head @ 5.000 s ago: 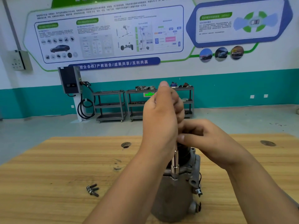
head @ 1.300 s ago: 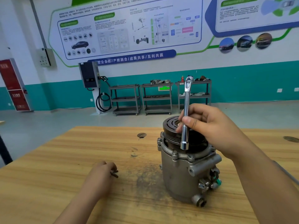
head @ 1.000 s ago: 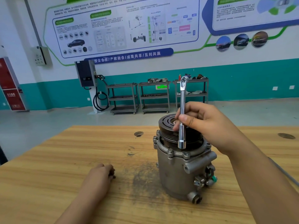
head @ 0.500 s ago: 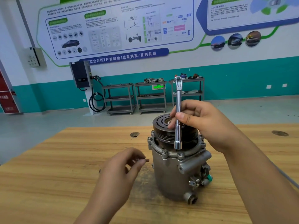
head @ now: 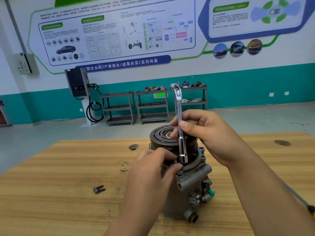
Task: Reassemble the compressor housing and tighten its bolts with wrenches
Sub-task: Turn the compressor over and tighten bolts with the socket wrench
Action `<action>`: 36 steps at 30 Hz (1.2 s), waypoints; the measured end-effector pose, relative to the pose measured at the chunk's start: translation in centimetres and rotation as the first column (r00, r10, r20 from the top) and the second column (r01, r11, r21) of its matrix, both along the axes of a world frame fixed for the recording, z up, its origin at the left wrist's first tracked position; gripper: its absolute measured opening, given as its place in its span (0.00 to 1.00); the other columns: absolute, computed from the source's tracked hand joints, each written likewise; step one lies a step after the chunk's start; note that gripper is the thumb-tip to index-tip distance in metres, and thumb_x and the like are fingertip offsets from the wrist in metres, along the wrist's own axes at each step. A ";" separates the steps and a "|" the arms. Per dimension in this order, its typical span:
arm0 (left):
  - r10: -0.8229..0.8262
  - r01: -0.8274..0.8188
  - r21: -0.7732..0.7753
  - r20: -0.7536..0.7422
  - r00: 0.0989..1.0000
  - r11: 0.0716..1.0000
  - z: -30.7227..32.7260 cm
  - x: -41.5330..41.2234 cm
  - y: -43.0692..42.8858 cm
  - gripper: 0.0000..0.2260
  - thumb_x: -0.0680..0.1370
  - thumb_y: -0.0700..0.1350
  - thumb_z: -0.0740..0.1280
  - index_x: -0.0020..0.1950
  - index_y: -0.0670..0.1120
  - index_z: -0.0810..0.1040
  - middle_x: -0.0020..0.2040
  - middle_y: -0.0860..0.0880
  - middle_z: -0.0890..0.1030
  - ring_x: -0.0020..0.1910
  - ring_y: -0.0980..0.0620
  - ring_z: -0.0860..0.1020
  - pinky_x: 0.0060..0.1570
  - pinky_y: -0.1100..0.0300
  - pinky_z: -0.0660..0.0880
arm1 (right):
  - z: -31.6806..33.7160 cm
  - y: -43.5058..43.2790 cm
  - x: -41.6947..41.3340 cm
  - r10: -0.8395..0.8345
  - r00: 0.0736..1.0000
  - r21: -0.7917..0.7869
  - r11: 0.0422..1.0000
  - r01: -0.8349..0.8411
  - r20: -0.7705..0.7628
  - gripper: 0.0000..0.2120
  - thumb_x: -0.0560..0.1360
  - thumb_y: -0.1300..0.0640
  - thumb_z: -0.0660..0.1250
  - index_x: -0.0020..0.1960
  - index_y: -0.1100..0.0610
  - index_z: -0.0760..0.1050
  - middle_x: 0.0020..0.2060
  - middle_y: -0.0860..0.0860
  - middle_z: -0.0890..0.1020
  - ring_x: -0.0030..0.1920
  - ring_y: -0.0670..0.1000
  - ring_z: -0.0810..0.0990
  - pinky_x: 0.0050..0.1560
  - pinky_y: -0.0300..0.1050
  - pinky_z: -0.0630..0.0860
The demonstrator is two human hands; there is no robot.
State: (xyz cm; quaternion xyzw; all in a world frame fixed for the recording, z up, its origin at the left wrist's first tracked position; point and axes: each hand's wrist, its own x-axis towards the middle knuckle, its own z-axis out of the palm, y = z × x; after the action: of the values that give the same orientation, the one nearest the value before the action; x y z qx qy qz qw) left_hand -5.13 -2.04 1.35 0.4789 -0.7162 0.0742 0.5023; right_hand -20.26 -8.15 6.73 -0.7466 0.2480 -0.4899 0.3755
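Lower left: two loose bolts (head: 98, 189) lie together on the wooden surface (head: 59, 167). Centre: left hand (head: 153, 169), fingers pinched together at the flange rim of the compressor (head: 189, 191), apparently on a bolt (head: 174, 161), which is mostly hidden. The compressor stands upright on the surface, pulley end up. Right of centre: right hand (head: 209, 133) grips the wrench (head: 182, 145) mid-shaft. The wrench is upright, socket end down at the flange.
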 end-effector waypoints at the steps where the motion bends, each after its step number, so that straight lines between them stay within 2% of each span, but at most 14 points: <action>1: 0.008 -0.008 -0.022 0.023 1.000 1.000 -0.2 0.1 -0.2 0.10 0.66 0.42 0.78 0.41 0.51 0.80 0.37 0.57 0.77 0.39 0.62 0.71 0.40 0.76 0.66 | 0.0 0.0 0.0 0.005 1.000 0.007 1.000 -0.005 0.005 0.08 0.78 0.62 0.61 0.47 0.55 0.79 0.36 0.50 0.85 0.42 0.45 0.83 0.44 0.35 0.76; 4: -0.010 0.013 -0.090 0.037 0.999 0.996 -0.5 0.2 -0.5 0.07 0.66 0.42 0.77 0.42 0.48 0.82 0.38 0.56 0.79 0.40 0.62 0.71 0.40 0.74 0.68 | 0.0 0.0 0.0 0.017 1.000 0.010 1.000 -0.017 0.016 0.07 0.77 0.62 0.62 0.47 0.55 0.78 0.35 0.50 0.85 0.42 0.45 0.83 0.43 0.34 0.76; 8: -0.041 0.046 -0.151 0.035 0.999 0.987 -0.6 0.2 -1.1 0.05 0.67 0.46 0.72 0.42 0.49 0.83 0.41 0.61 0.81 0.43 0.60 0.73 0.43 0.72 0.70 | 0.1 0.1 -0.1 0.019 0.999 -0.006 1.000 -0.019 0.036 0.07 0.77 0.63 0.62 0.47 0.55 0.78 0.36 0.50 0.85 0.43 0.45 0.83 0.45 0.34 0.76; 11: -0.023 0.031 -0.206 0.043 0.999 0.978 -1.4 0.2 -1.7 0.05 0.68 0.46 0.72 0.41 0.47 0.84 0.43 0.57 0.80 0.45 0.57 0.72 0.48 0.71 0.68 | 0.3 0.2 -0.4 0.012 0.998 -0.016 1.000 -0.011 0.060 0.07 0.76 0.62 0.62 0.47 0.54 0.78 0.36 0.50 0.85 0.43 0.46 0.83 0.46 0.37 0.77; 15: -0.047 0.022 -0.221 -0.109 0.993 0.975 -2.1 0.3 -1.9 0.07 0.69 0.51 0.71 0.40 0.49 0.83 0.41 0.58 0.78 0.45 0.57 0.73 0.47 0.71 0.67 | 0.3 0.1 -0.5 -0.007 0.997 -0.020 1.000 0.008 0.076 0.05 0.75 0.60 0.63 0.47 0.53 0.77 0.37 0.51 0.85 0.43 0.47 0.83 0.49 0.46 0.78; 18: -0.086 0.033 -0.217 -0.242 0.966 0.976 -2.0 0.1 -2.0 0.07 0.69 0.53 0.69 0.40 0.51 0.82 0.40 0.59 0.78 0.45 0.58 0.74 0.43 0.72 0.67 | 0.2 0.2 -0.5 -0.001 0.996 -0.016 1.000 0.003 0.086 0.07 0.71 0.54 0.64 0.47 0.53 0.77 0.37 0.50 0.85 0.43 0.47 0.83 0.47 0.43 0.77; 21: -0.097 0.039 -0.211 -0.272 0.958 0.977 -2.1 -0.2 -2.2 0.06 0.67 0.51 0.73 0.39 0.50 0.82 0.39 0.58 0.78 0.44 0.58 0.74 0.42 0.71 0.67 | 0.2 0.2 -0.4 0.011 0.996 -0.021 1.000 -0.009 0.088 0.07 0.70 0.53 0.65 0.47 0.53 0.77 0.37 0.50 0.85 0.43 0.46 0.83 0.45 0.38 0.76; 23: -0.115 0.047 -0.225 -0.300 0.947 0.973 -2.3 -0.3 -2.4 0.04 0.67 0.49 0.73 0.38 0.51 0.82 0.38 0.58 0.79 0.43 0.59 0.74 0.42 0.71 0.67 | 0.2 0.2 -0.3 0.016 0.995 -0.023 1.000 -0.014 0.102 0.07 0.70 0.54 0.65 0.47 0.53 0.77 0.37 0.50 0.85 0.43 0.45 0.83 0.43 0.35 0.75; 28: -0.145 0.052 -0.259 -0.356 0.923 0.965 -2.6 -0.4 -2.6 0.06 0.66 0.50 0.74 0.38 0.56 0.78 0.38 0.61 0.79 0.42 0.60 0.75 0.42 0.71 0.67 | 0.3 0.3 -0.2 0.025 0.992 -0.024 0.999 -0.022 0.127 0.10 0.67 0.53 0.66 0.47 0.55 0.77 0.36 0.50 0.85 0.41 0.44 0.83 0.40 0.31 0.74; 31: -0.136 0.044 -0.270 -0.330 0.934 0.962 -2.7 -0.5 -2.7 0.04 0.67 0.52 0.72 0.38 0.57 0.78 0.38 0.61 0.79 0.43 0.59 0.75 0.43 0.72 0.67 | 0.3 0.3 -0.2 0.018 0.992 -0.025 1.000 -0.015 0.126 0.10 0.67 0.53 0.66 0.47 0.54 0.77 0.36 0.49 0.85 0.41 0.44 0.83 0.40 0.31 0.75; 34: -0.120 0.039 -0.299 -0.257 0.959 0.953 -3.2 -0.6 -2.8 0.06 0.69 0.51 0.71 0.38 0.49 0.81 0.40 0.59 0.78 0.44 0.57 0.74 0.46 0.71 0.68 | 0.4 0.4 -0.2 0.022 0.992 -0.022 1.000 -0.019 0.125 0.10 0.67 0.53 0.66 0.47 0.54 0.77 0.36 0.49 0.85 0.41 0.44 0.83 0.41 0.31 0.75; 36: -0.121 0.044 -0.308 -0.233 0.965 0.950 -3.4 -0.6 -2.9 0.07 0.70 0.51 0.71 0.39 0.48 0.82 0.41 0.59 0.79 0.44 0.57 0.74 0.46 0.70 0.68 | 0.4 0.5 -0.2 0.023 0.993 -0.027 0.999 -0.020 0.118 0.09 0.67 0.53 0.66 0.47 0.54 0.77 0.36 0.49 0.85 0.41 0.44 0.83 0.40 0.31 0.74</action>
State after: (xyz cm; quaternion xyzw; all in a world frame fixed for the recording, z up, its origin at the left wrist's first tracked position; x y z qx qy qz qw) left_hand -5.75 -4.90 -2.02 0.3718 -0.6474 0.1003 0.6578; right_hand -20.50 -7.68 7.10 -0.7237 0.2108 -0.5325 0.3850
